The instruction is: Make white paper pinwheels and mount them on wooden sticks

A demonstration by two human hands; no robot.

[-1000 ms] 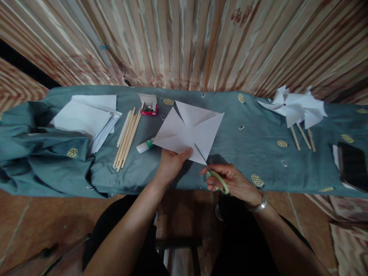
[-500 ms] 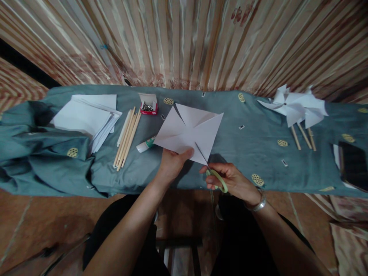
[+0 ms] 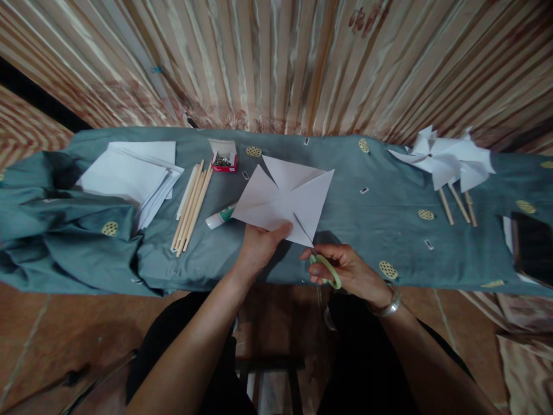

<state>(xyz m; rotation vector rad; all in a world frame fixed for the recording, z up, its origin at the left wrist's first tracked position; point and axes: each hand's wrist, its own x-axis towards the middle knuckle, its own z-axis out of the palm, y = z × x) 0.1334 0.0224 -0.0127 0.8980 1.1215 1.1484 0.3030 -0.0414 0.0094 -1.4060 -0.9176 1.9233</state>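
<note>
My left hand [image 3: 259, 248] pinches the near edge of a white square paper sheet [image 3: 287, 196] that is slit from its corners toward the middle. My right hand [image 3: 345, 268] grips green-handled scissors [image 3: 322, 259]. Their blades reach into the sheet's near right corner along a diagonal cut. The sheet is held a little above the teal cloth-covered table [image 3: 367, 219].
A stack of white paper [image 3: 129, 176] lies at the left, with wooden sticks [image 3: 192, 204], a glue tube [image 3: 219, 217] and a small red box of pins [image 3: 223, 158] beside it. Finished paper pinwheels on sticks [image 3: 447, 164] lie at the right. A dark phone [image 3: 533, 248] sits far right.
The sheet has drifted slightly left and up with my left hand. The scissors stay in the same diagonal cut, hardly moved.
</note>
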